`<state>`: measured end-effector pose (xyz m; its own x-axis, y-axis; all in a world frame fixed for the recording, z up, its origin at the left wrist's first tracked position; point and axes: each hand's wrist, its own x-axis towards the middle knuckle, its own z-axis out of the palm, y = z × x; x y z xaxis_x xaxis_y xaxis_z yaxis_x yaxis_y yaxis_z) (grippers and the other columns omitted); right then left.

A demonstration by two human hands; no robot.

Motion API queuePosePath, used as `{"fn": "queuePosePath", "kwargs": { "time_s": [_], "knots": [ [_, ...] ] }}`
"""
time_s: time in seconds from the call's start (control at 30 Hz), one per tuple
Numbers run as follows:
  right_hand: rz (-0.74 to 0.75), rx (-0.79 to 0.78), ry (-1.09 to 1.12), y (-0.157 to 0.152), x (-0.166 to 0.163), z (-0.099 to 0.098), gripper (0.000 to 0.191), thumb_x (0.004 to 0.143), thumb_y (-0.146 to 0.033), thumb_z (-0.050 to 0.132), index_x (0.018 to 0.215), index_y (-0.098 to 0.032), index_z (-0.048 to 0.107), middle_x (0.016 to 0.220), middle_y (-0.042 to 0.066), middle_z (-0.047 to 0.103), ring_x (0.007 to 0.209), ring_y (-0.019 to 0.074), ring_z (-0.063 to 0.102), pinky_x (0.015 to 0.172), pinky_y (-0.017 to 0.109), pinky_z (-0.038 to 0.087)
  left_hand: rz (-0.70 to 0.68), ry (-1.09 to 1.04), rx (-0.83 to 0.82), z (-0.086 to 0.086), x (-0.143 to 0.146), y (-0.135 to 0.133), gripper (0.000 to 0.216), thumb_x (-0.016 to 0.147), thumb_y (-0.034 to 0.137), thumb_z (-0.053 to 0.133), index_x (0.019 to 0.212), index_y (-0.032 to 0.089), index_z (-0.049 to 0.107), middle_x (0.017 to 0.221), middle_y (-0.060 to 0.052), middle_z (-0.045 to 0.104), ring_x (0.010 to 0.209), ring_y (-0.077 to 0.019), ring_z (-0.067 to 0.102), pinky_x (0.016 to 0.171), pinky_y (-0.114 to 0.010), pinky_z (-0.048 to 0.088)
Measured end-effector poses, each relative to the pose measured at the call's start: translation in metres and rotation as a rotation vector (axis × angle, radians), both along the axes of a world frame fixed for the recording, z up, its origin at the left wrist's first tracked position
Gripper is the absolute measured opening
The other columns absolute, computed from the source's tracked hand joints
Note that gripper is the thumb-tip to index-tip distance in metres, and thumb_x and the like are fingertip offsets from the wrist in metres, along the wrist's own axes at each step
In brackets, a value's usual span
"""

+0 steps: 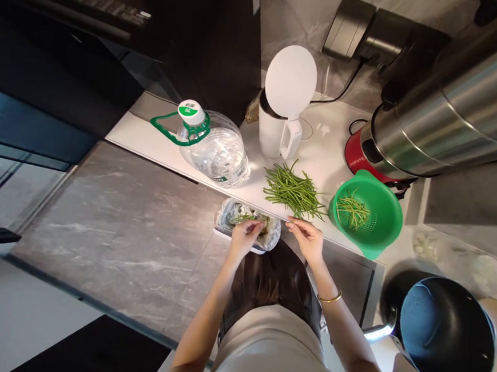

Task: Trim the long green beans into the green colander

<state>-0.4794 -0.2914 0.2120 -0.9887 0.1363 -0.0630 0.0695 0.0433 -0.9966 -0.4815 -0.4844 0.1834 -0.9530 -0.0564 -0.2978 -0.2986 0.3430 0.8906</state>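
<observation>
A loose pile of thin green vegetable stems [294, 191] lies near the counter's front edge. My left hand [245, 237] is closed in a pinch over a plastic-lined bin [274, 234] that holds green scraps; whatever is between its fingertips is too small to make out. Just below the stem pile, at the counter edge, my right hand [308, 237] also pinches thumb and finger together, and I cannot make out what they hold. To the right of the pile, a green colander [386, 217] contains some shorter stem pieces [352, 210].
A large water bottle [219, 149] with a green handle and a white kettle [272, 130] with its lid up stand behind the bin. A steel appliance with a red base [365, 152] is at the back right. A dark pan [447, 333] sits at lower right.
</observation>
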Motion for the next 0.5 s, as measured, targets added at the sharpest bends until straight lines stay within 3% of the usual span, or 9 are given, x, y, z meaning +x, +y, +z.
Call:
{"fn": "queuePosePath", "kwargs": {
  "time_s": [0.1, 0.2, 0.5],
  "knots": [
    [0.113, 0.206, 0.149, 0.000, 0.000, 0.002, 0.017, 0.079, -0.025, 0.065, 0.094, -0.027, 0.072, 0.101, 0.003, 0.072, 0.096, 0.0204, 0.067, 0.092, 0.040, 0.052, 0.007, -0.029, 0.271, 0.037, 0.001, 0.019, 0.026, 0.074, 0.038, 0.065, 0.085, 0.016, 0.073, 0.083, -0.007, 0.073, 0.072, -0.0190, 0.066, 0.066, -0.028, 0.051],
    [0.202, 0.310, 0.233, -0.001, 0.000, 0.007, 0.022, 0.083, -0.022, 0.060, 0.100, -0.031, 0.071, 0.105, 0.002, 0.071, 0.098, 0.0195, 0.066, 0.092, 0.039, 0.053, 0.019, -0.061, 0.355, 0.056, 0.000, 0.028, 0.022, 0.071, 0.036, 0.069, 0.081, 0.017, 0.075, 0.078, -0.006, 0.073, 0.066, -0.0173, 0.064, 0.058, -0.025, 0.048],
    [0.294, 0.413, 0.289, 0.001, 0.006, 0.002, 0.031, 0.085, -0.019, 0.057, 0.110, -0.034, 0.066, 0.112, -0.001, 0.068, 0.100, 0.0172, 0.065, 0.095, 0.034, 0.052, -0.004, -0.136, 0.428, 0.055, -0.001, 0.023, 0.022, 0.067, 0.033, 0.072, 0.078, 0.014, 0.074, 0.065, -0.004, 0.069, 0.053, -0.0112, 0.055, 0.052, -0.022, 0.044]
  ]
}}
